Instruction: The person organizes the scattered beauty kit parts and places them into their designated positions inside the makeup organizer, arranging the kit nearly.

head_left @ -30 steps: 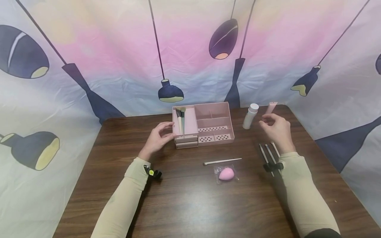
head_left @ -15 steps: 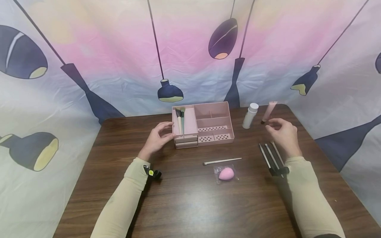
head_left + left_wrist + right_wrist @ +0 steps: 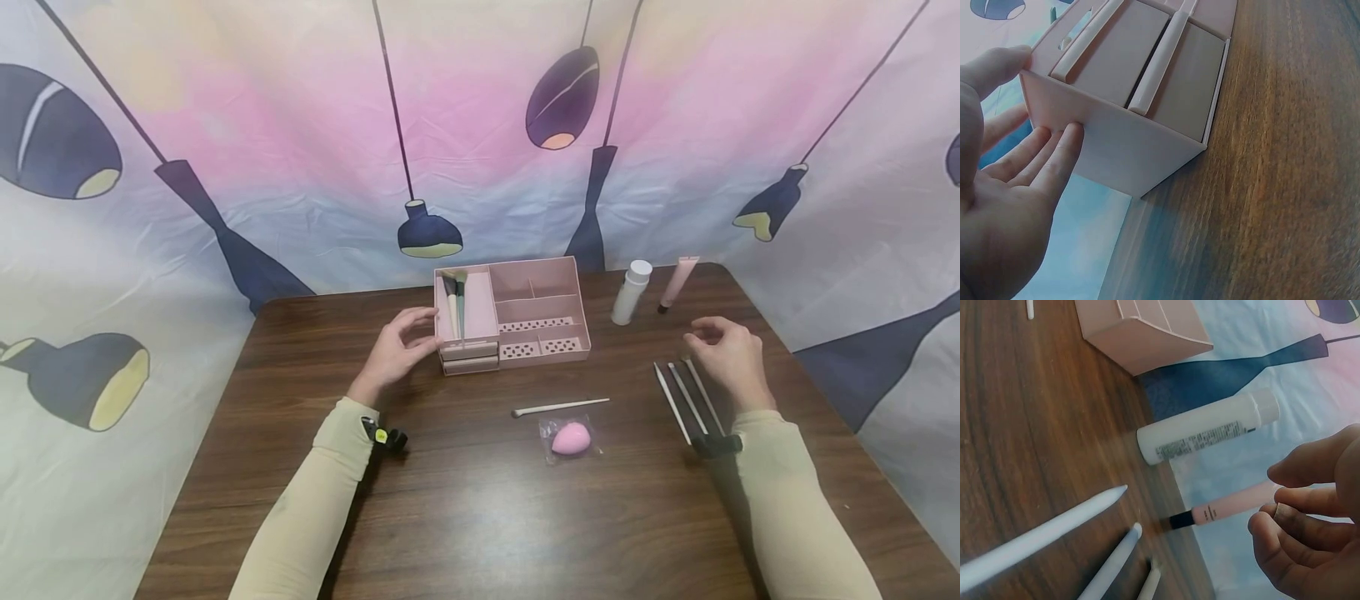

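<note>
My left hand [image 3: 397,354] rests its fingertips against the left side of a pink makeup organizer [image 3: 536,279]. In the left wrist view the thumb lies at the organizer's top corner, the fingers [image 3: 1060,156] fairly straight on its side wall. Two makeup brushes [image 3: 461,312] lie in the organizer's top left tray. Over the right of the table hovers my right hand [image 3: 731,358], fingers loosely bent and holding nothing. Just below and left of it lie three slim brushes [image 3: 672,404], side by side. A pink tube [image 3: 678,283] stands on its black cap beyond that hand.
A white bottle [image 3: 632,292] stands between the organizer and the tube. In front of the organizer lie a single brush [image 3: 561,407] and a pink makeup sponge [image 3: 572,438] in clear wrap. A printed cloth [image 3: 322,125] hangs behind the wooden table [image 3: 480,517].
My right hand has drawn back from the pink tube, toward me and slightly right, leaving the tube standing. The left hand has stayed at the organizer.
</note>
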Tool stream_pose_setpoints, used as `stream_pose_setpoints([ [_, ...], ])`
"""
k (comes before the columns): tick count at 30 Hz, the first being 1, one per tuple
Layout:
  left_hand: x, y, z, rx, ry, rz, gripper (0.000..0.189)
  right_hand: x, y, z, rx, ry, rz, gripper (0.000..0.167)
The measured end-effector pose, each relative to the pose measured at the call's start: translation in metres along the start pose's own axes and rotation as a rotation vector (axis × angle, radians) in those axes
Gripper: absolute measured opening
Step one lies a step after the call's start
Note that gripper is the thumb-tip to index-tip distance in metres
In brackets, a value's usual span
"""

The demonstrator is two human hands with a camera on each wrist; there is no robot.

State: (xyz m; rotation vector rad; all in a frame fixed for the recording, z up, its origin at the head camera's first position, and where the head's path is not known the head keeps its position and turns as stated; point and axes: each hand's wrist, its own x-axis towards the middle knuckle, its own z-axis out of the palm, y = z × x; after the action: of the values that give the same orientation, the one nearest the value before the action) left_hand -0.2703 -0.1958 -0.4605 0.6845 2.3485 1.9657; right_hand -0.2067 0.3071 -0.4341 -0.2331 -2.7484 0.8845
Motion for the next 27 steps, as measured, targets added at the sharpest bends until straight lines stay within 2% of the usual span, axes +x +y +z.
stream_pose_setpoints([
  [7, -0.001, -0.004, 0.002, 0.018, 0.004, 0.023, 0.052, -0.004, 0.011, 0.002, -0.023, -0.022, 0.031, 0.037],
  [19, 0.000, -0.003, 0.002, 0.027, -0.010, -0.007, 0.054, -0.013, 0.027, 0.006, -0.034, -0.023, 0.038, 0.035],
  [23, 0.002, 0.002, 0.000, 0.026, -0.008, -0.027, 0.054, -0.012, 0.032, 0.008, -0.043, -0.032, 0.044, 0.034],
  [27, -0.001, 0.018, 0.001, 0.033, -0.011, -0.047, 0.054, -0.011, 0.036, 0.009, -0.060, -0.063, 0.076, 0.036],
])
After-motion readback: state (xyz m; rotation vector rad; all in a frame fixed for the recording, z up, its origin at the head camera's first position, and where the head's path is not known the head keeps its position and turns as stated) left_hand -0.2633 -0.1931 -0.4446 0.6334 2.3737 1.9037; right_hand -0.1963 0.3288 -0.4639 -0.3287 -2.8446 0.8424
